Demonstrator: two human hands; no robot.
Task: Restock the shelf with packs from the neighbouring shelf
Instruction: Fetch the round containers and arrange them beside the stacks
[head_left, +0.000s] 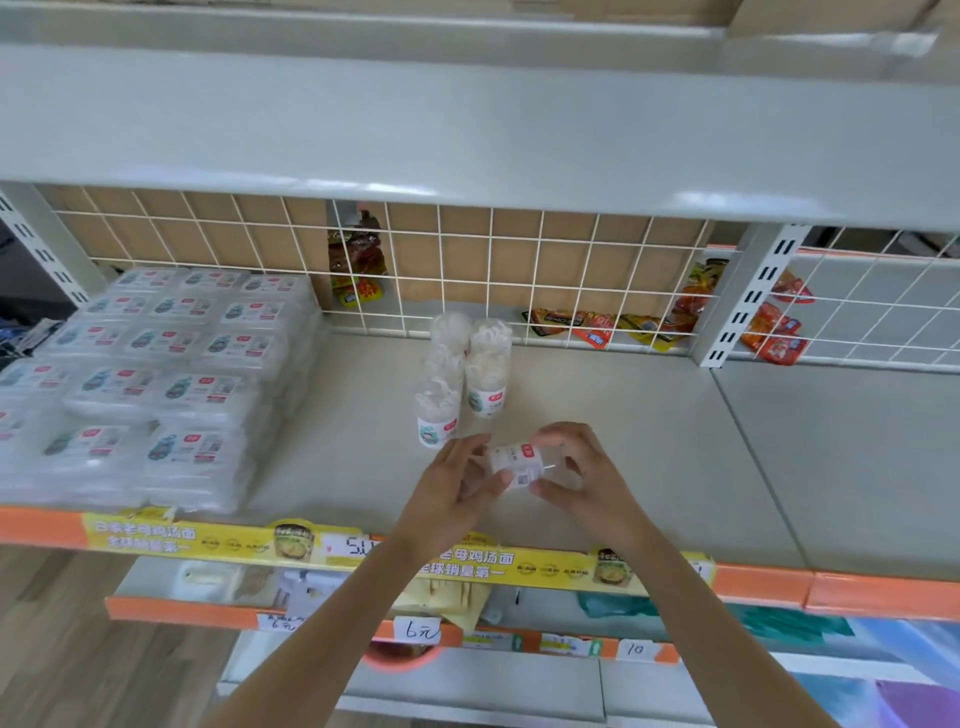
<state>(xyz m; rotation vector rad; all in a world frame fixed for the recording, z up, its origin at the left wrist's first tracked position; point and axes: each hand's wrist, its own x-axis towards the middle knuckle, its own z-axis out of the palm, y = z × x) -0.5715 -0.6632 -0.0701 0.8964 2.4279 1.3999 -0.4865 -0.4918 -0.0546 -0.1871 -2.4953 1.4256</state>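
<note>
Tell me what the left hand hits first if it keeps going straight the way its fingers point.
Probably the small pack the left hand and right hand already hold; beyond it, bare shelf. Depth is uncertain.

You face a pale grey metal shelving unit (597, 415) with orange front edge strips (758, 584). A white wire grid back panel (467, 260) stands behind it, with tan cardboard (519, 244) behind the grid. A slotted grey upright post (753, 296) divides the bays. Wood-look brown flooring (62, 639) shows at lower left. Light is even and soft.
</note>
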